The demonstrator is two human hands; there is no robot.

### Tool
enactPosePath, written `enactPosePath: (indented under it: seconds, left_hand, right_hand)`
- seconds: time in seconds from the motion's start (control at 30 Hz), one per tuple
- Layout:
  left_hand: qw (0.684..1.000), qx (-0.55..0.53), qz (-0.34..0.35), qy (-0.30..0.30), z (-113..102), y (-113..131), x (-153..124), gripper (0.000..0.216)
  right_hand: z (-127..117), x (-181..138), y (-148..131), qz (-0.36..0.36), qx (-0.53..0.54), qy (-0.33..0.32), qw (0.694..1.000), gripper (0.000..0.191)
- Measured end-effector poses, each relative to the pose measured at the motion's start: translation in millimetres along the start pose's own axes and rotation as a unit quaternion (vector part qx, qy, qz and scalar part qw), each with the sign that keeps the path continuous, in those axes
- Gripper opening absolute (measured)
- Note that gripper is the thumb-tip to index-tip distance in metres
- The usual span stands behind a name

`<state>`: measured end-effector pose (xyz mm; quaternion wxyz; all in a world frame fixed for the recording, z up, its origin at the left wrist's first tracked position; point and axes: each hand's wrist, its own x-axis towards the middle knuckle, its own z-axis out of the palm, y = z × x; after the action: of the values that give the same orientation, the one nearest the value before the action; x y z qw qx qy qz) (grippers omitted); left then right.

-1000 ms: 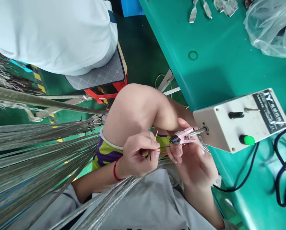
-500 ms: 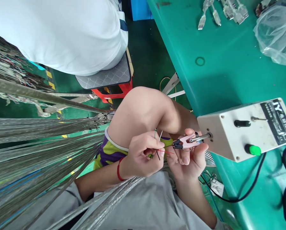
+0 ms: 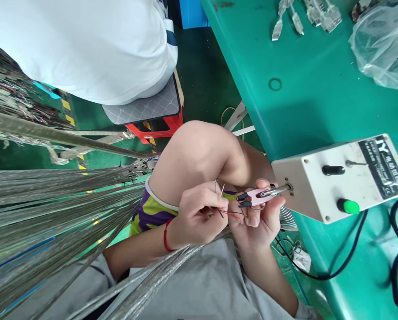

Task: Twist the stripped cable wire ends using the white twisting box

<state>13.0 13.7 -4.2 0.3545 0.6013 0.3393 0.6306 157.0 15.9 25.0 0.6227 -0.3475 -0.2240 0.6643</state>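
Note:
My left hand (image 3: 202,213) is closed in a pinch around the stripped end of a cable, from which thin wires (image 3: 232,213) in red, black, white and green stick out. Just to the right of those wires, a pink clip (image 3: 255,197) with black-tipped jaws sits on a metal shaft. My right hand (image 3: 257,229) squeezes the clip's handles between thumb and fingers, so its jaws stand apart. No wire shows between the jaws. The shaft comes out of a white box (image 3: 302,186) with a green button.
The box stands on a green table (image 3: 285,120), with USB cables (image 3: 294,20) and a clear plastic bag (image 3: 382,49) farther back. Bundles of grey cables (image 3: 68,222) hang at the left. A person in a white shirt (image 3: 95,49) sits on a red stool (image 3: 172,129).
The clip's jaws have opened under my right hand's squeeze. A dark wire that ran into them is now out of the jaws. My left hand has barely moved.

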Motion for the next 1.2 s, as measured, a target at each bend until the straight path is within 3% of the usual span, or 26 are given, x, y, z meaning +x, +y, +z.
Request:
enactPosePath:
  seconds: [0.27, 0.53, 0.73, 1.0, 1.2]
  left_hand:
    - [0.995, -0.088, -0.036, -0.007, 4, 0, 1, 0.009]
    - [0.959, -0.252, -0.130, 0.011, 9, -4, -10, 0.015]
    - [0.948, -0.272, -0.166, 0.012, 7, -7, -13, 0.016]
    - [0.969, -0.209, -0.130, 0.017, 10, 1, 0, 0.019]
    - [0.989, -0.149, -0.022, 0.013, 12, -4, 0, 0.014]
  right_hand:
    - [-1, 0, -1, 0.019, 0.009, -0.025, 0.999, 0.034]
    - [-2, 0, 1, 0.021, 0.005, -0.021, 1.000, 0.037]
    - [-1, 0, 2, 0.025, 0.001, -0.010, 1.000, 0.039]
    - [-3, -1, 1, 0.022, 0.000, -0.011, 1.000, 0.039]
    - [-5, -1, 2, 0.016, -0.033, 0.006, 0.999, 0.045]
